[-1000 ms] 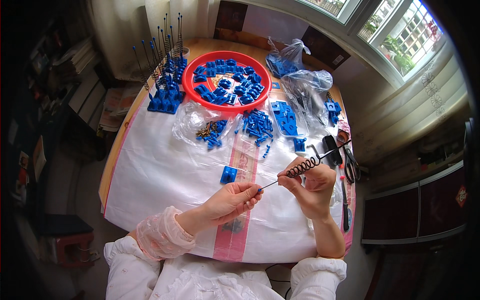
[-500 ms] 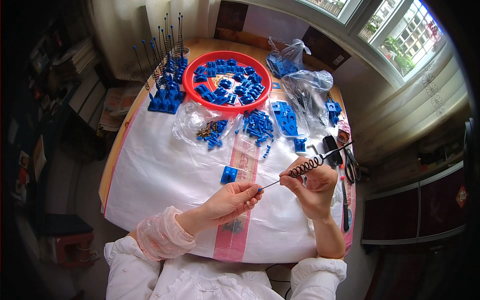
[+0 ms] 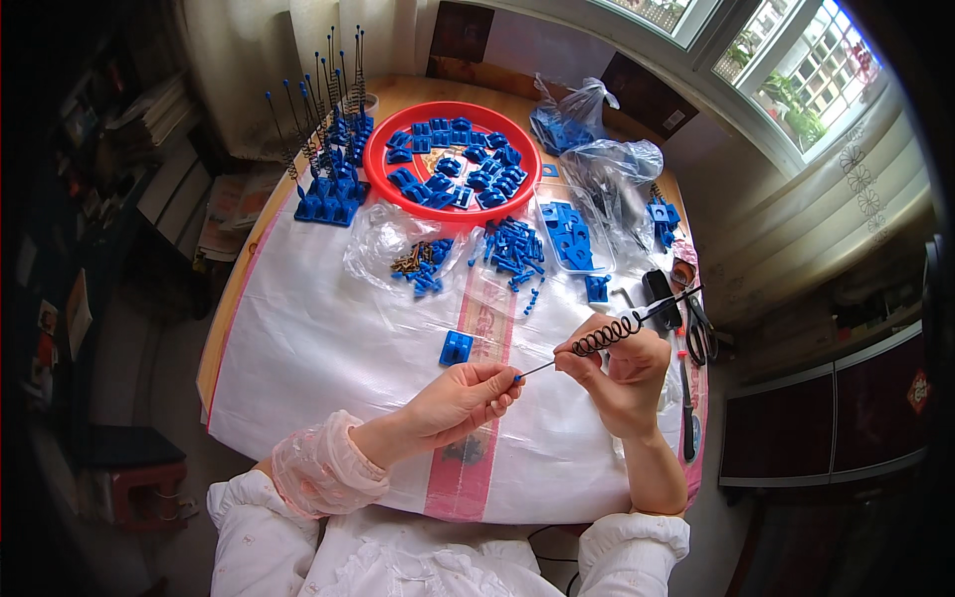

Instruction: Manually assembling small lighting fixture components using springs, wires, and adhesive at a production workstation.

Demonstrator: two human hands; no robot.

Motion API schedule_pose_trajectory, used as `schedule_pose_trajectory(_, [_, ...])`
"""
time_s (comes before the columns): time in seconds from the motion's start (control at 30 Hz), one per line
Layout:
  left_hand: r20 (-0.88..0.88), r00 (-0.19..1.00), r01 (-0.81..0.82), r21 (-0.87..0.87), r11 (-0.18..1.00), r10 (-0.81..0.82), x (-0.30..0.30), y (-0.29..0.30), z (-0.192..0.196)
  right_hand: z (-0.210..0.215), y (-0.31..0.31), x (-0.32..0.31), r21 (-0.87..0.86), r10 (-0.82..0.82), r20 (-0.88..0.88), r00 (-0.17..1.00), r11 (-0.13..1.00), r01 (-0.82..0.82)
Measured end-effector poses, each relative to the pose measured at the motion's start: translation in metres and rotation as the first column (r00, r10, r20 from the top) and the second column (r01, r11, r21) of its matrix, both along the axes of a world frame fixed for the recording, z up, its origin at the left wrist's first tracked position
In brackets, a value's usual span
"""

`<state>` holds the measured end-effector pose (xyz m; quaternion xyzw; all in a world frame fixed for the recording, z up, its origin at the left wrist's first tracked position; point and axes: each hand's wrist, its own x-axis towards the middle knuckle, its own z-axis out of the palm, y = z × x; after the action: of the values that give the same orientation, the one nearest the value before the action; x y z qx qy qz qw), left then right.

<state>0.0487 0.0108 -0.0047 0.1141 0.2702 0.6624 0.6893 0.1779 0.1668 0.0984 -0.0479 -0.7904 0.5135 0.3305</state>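
R hand (image 3: 629, 383) is hiding part of the black coil rod (image 3: 605, 335); the rod's blue tip (image 3: 519, 377) is partly showing. Contents of the crumpled grey bag (image 3: 619, 164) are looking unclear. L hand (image 3: 463, 403) is reaching in from lower L, pinching the tip end; R is bending up at wrist, gripping the rod nr its coil, above the white sheet (image 3: 318, 348). Red basin (image 3: 453, 214) is holding blue clip-like pcs (image 3: 487, 179); clear tub (image 3: 569, 192), flat blue pcs (image 3: 569, 234).
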Motion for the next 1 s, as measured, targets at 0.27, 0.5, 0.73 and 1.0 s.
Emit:
schedule_pose_trajectory(0.27, [0.006, 1.0, 0.004, 0.006, 1.0, -0.004, -0.0002, -0.0002, 0.0, 0.0013, 0.0004, -0.0002, 0.041, -0.004, -0.001, 1.0, 0.999, 0.004])
schedule_pose_trajectory(0.5, [0.013, 1.0, 0.004, 0.006, 1.0, -0.004, -0.0002, -0.0003, -0.0005, 0.0057, -0.0036, 0.0019, 0.058, 0.008, 0.055, 0.998, 0.998, -0.011])
schedule_pose_trajectory(0.73, [0.007, 1.0, 0.004, -0.007, 1.0, -0.004, 0.0, 0.0012, -0.002, 0.0042, -0.0036, -0.0016, 0.129, 0.01, 0.014, 1.0, 0.992, -0.011])
schedule_pose_trajectory(1.0, [0.006, 1.0, 0.012, -0.001, 1.0, -0.012, 0.0005, 0.0013, -0.0028, 0.0022, -0.0014, -0.002, 0.202, -0.007, 0.018, 1.0, 0.979, 0.003])
